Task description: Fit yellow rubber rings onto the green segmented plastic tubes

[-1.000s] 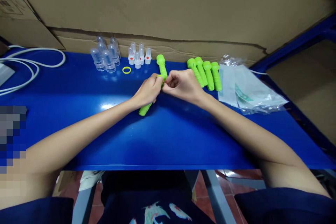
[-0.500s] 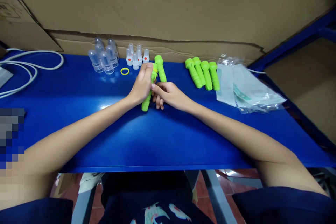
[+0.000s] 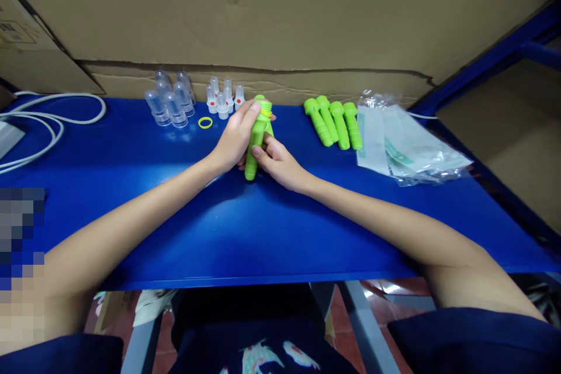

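My left hand (image 3: 232,139) and my right hand (image 3: 275,163) are both closed round one bright green plastic tube (image 3: 254,141), held upright with its lower end on the blue table (image 3: 131,158). A yellow ring sits on the tube's top end. A second green tube lies just behind it, mostly hidden. A loose yellow ring (image 3: 205,123) lies to the left of my left hand.
Several green tubes (image 3: 333,121) lie side by side at the right, next to clear plastic bags (image 3: 407,146). Clear caps (image 3: 169,104) and small white-based pieces (image 3: 223,99) stand at the back. White cables (image 3: 48,123) curl at far left. Cardboard lines the back.
The green tube has been raised from a slant to nearly upright. My right hand dropped from beside its top to its lower shaft, and my left hand shifted up toward the top.
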`<state>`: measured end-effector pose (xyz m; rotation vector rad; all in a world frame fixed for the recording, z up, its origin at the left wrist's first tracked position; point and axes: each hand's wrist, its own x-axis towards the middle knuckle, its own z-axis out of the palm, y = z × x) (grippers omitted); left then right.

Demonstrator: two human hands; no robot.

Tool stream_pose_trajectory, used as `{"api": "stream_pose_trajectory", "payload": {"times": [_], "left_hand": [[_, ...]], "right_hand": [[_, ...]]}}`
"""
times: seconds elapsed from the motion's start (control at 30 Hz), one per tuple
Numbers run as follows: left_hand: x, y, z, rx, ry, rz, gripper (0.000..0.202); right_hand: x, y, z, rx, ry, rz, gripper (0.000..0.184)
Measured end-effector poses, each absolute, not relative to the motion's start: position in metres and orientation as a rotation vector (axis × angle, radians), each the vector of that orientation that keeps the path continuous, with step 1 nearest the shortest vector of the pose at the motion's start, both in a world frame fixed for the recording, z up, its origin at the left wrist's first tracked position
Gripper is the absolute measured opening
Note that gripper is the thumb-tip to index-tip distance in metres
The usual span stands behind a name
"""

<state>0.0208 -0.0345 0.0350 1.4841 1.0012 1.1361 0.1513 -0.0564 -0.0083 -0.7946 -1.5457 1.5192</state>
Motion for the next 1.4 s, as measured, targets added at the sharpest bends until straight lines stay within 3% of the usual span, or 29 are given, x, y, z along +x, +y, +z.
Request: {"api": "stream_pose_trajectory", "payload": {"times": [0.57,0.9,1.4], "left_hand": [[0.011,-0.027,0.027,1.734,1.015,1.243,0.063],[-0.025,-0.007,0.024,2.415,1.208,1.249,0.043],[-0.029,-0.003,0.022,2.554,1.23,1.27,0.029]], "right_hand": [[0.153,-0.06,-0.013,-0.775,-1.474,1.464,0.049],[0.155,-0.056,-0.01,-0.765,-1.335,1.507,0.046],[0.157,-0.054,-0.012,-0.844,-1.277,1.6,0.047]]}}
